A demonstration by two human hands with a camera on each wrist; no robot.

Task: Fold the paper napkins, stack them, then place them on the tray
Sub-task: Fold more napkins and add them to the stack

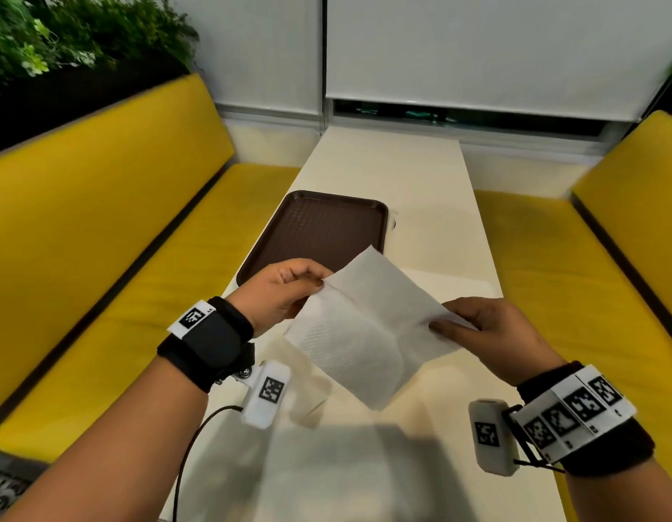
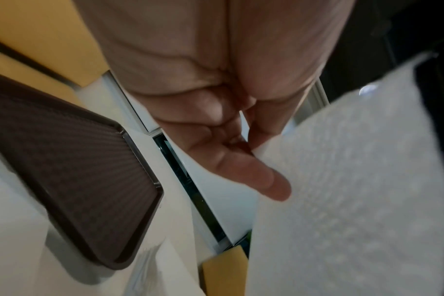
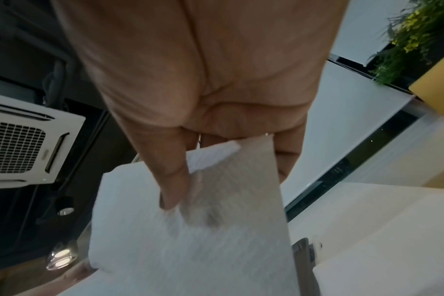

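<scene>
A white paper napkin (image 1: 361, 329) hangs unfolded in the air above the table, creased into quarters. My left hand (image 1: 285, 288) pinches its left corner between thumb and fingers. My right hand (image 1: 481, 329) pinches the right corner, thumb on top. In the left wrist view the napkin (image 2: 355, 190) fills the right side beside my left hand (image 2: 254, 152). The right wrist view shows my thumb (image 3: 170, 180) pressed on the napkin (image 3: 190, 240). A brown textured tray (image 1: 319, 231) lies on the table beyond my left hand, also seen as the tray (image 2: 76, 170) at left.
The long cream table (image 1: 413, 205) runs away from me between two yellow benches (image 1: 112, 227). More white napkins (image 1: 458, 288) lie flat on the table under my right hand. A wall with blinds closes the far end.
</scene>
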